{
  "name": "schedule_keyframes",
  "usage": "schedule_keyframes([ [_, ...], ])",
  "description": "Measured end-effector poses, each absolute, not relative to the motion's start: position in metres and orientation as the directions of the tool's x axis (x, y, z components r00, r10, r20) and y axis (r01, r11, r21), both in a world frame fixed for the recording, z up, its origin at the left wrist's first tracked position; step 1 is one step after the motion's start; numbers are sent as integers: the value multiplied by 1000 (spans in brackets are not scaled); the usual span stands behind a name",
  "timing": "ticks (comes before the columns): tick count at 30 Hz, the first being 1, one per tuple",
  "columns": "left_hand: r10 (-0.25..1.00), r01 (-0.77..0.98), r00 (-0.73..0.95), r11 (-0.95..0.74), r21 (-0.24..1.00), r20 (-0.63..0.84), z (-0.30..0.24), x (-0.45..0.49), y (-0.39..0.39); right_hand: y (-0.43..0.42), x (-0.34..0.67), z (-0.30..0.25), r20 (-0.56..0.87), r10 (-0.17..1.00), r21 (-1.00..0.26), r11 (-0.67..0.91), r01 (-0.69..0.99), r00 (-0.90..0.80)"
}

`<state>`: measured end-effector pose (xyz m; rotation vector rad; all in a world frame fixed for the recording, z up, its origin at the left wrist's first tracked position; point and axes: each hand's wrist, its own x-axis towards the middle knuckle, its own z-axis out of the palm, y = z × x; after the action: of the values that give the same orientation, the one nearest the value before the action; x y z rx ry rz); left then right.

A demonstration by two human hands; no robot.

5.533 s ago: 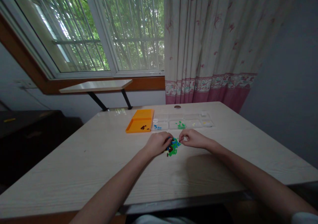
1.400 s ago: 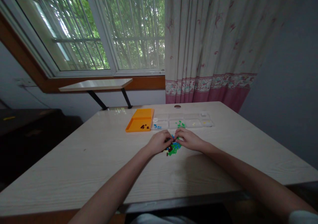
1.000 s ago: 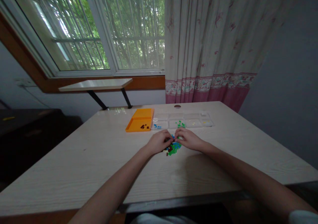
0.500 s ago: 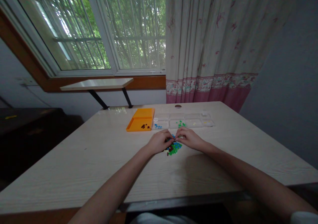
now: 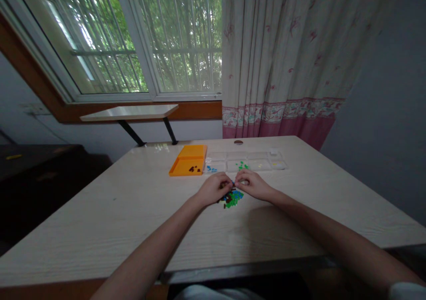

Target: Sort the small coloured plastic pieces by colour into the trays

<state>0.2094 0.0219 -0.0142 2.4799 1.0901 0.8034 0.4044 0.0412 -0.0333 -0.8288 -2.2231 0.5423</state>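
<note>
Small green, blue and dark brown pieces (image 5: 234,199) lie in a loose pile on the table under my fingers. My left hand (image 5: 214,188) rests at the pile's left edge with thumb and fingers pinched together. Facing it from the right, my right hand (image 5: 251,184) is also pinched, its fingertips almost touching the left ones. Whatever sits between the fingertips is too small to make out. Beyond the hands stands an open orange box (image 5: 186,172) with a few dark brown pieces in it. Beside it is a clear compartment tray (image 5: 229,168) holding blue, green and yellow pieces.
The pale wooden table (image 5: 133,229) spreads out on both sides of my arms. A small raised shelf (image 5: 133,112) on black brackets stands at the back left. Near the back edge is a dark oval spot (image 5: 238,142). A curtain (image 5: 282,69) hangs behind the table.
Both hands stay over the pile in nearly the same place. Only a slight shift of the fingertips shows; the box and tray have not moved.
</note>
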Motion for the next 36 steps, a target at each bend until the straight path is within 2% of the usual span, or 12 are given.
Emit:
schedule_keyframes([
  [9, 752, 521, 526, -655, 548, 398, -14, 209, 22, 41, 402, -36, 460, 741, -662, 653, 367, -488],
  [16, 728, 500, 518, -684, 531, 450, -12, 209, 20, 41, 401, -35, 444, 757, -707, 625, 332, -479],
  [21, 736, 523, 448, -676, 519, 507, -4, 205, 19, 40, 403, -31, 475, 730, -647, 668, 367, -491],
  [28, 685, 517, 207, -683, 517, 698, 17, 185, 19, 40, 410, -34, 390, 619, -497, 765, 410, -681],
  [31, 648, 517, 126, -689, 508, 751, 20, 184, 18, 39, 411, -34, 354, 619, -467, 766, 441, -701],
  [36, 594, 498, 101, -724, 476, 798, 16, 188, 17, 36, 410, -29, 356, 630, -445, 764, 468, -690],
])
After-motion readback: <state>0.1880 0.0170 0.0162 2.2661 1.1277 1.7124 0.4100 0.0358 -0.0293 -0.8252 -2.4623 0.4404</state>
